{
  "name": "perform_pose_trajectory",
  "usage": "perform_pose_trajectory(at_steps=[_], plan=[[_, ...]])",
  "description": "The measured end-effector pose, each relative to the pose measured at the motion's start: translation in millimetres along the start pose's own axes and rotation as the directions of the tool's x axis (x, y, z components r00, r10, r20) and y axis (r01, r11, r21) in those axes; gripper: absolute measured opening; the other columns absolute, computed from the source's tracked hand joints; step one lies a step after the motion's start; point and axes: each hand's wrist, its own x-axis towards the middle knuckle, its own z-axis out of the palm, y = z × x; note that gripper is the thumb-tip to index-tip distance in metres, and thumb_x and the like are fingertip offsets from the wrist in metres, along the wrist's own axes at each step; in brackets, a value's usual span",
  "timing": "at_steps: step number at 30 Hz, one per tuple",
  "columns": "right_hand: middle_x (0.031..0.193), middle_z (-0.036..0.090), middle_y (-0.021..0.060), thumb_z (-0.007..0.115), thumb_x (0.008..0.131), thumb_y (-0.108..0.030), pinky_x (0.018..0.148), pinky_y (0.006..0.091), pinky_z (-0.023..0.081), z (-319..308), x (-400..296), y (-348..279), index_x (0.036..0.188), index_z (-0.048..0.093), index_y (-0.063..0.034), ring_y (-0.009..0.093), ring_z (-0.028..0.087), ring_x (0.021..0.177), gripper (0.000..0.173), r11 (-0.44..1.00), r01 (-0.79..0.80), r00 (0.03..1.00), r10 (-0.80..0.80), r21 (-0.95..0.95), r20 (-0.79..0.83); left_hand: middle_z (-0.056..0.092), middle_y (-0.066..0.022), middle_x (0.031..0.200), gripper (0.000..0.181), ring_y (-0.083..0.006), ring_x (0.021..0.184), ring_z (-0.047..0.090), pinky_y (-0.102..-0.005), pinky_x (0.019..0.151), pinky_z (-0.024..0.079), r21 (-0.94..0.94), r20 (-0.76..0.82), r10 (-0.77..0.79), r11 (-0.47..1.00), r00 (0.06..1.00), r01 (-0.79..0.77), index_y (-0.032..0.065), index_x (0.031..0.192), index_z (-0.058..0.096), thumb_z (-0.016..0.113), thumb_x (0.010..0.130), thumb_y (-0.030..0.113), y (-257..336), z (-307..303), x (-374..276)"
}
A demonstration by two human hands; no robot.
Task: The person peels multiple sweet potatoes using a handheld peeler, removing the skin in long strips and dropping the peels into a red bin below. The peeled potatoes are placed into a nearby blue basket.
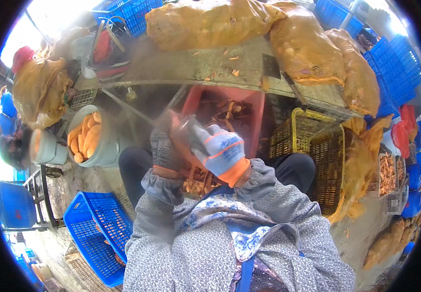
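Note:
My left hand (166, 142), in a dark grey knitted glove, is closed around an orange-red root vegetable (183, 144), probably a sweet potato. My right hand (223, 151), in a grey, blue and orange glove, grips a small tool (186, 122) against its upper part; blur hides what kind it is. Both hands are held over a red plastic crate (259, 124) between the knees. Dark and orange peelings (230, 111) lie in it. A whitish bucket (113, 146) on the left holds peeled orange roots (86, 135).
A yellow plastic crate (342, 157) stands at the right knee, a blue basket (104, 219) at the lower left. Full mesh sacks (214, 23) lie on the ledge (196, 65) ahead. Far right are containers of orange pieces (387, 171). A person (9, 135) is partly visible far left.

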Motion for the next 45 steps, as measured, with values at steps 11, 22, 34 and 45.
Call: perform_pose_trajectory(at_steps=[11,22,34,45], plan=[[0.090,0.067,0.0154,0.066,0.089,-0.032,0.065,0.0444,0.053,70,-151,56,0.134,0.064,-0.0121,0.031,0.071,0.078,0.049,0.918,0.038,0.798,0.209,-0.394,0.565,0.060,-0.0046,0.070,0.032,-0.0221,0.057,0.060,-0.0381,0.052,0.053,-0.098,-0.084,-0.060,0.994,0.995,0.052,0.0093,0.100,0.063,0.065,0.101,0.041,-29,-84,49],[0.096,0.069,0.0144,0.079,0.081,-0.023,0.072,0.0458,0.056,-9,-33,15,0.148,0.057,-0.0194,0.036,0.070,0.081,0.071,0.996,-0.042,0.998,0.038,0.078,0.051,0.063,-0.0085,0.081,0.048,-0.0248,0.071,0.063,-0.0410,0.065,0.055,-0.244,-0.045,-0.243,0.943,0.969,0.226,0.0060,0.121,0.064,0.060,0.101,0.050,7,-68,20],[0.094,0.065,0.0122,0.077,0.084,-0.023,0.063,0.0460,0.052,14,-14,-17,0.131,0.066,-0.0101,0.033,0.065,0.072,0.051,0.959,0.278,0.954,-0.268,0.059,-0.137,0.071,-0.0091,0.096,0.037,-0.0193,0.086,0.068,-0.0351,0.074,0.056,0.307,-0.037,0.281,0.916,0.959,-0.257,0.0009,0.110,0.070,0.065,0.100,0.037,20,-35,1],[0.109,0.070,0.0180,0.075,0.086,-0.027,0.081,0.0464,0.056,14,-91,73,0.140,0.062,-0.0175,0.037,0.071,0.095,0.057,0.930,-0.334,0.937,0.311,0.153,0.159,0.071,-0.0093,0.097,0.045,-0.0262,0.074,0.065,-0.0411,0.063,0.054,0.531,0.098,0.396,0.755,0.913,-0.385,0.0069,0.127,0.067,0.056,0.105,0.045,40,-117,39]])
